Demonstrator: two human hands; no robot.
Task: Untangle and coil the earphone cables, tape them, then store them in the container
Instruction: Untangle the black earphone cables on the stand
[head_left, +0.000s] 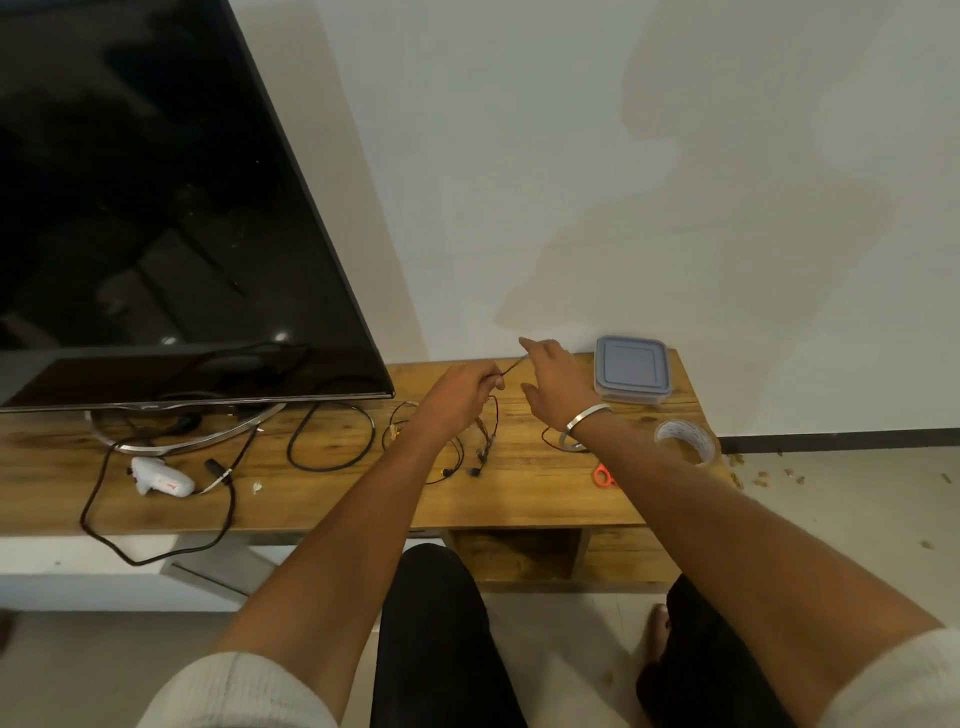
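Bare wood on the table (524, 499) near the front edge leaves passing room, while television (156, 208) blocks the left, and container (631, 376) and tape roll (687, 441) crowd the right.

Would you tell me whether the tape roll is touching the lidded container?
Apart. The head view shows bare wooden tabletop between the tape roll and the container.

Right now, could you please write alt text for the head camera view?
Two hands stretch a thin earphone cable above a wooden table: the left hand pinches one end, the right hand the other. A lidded container, tape roll and orange scissors sit right; a television stands left.
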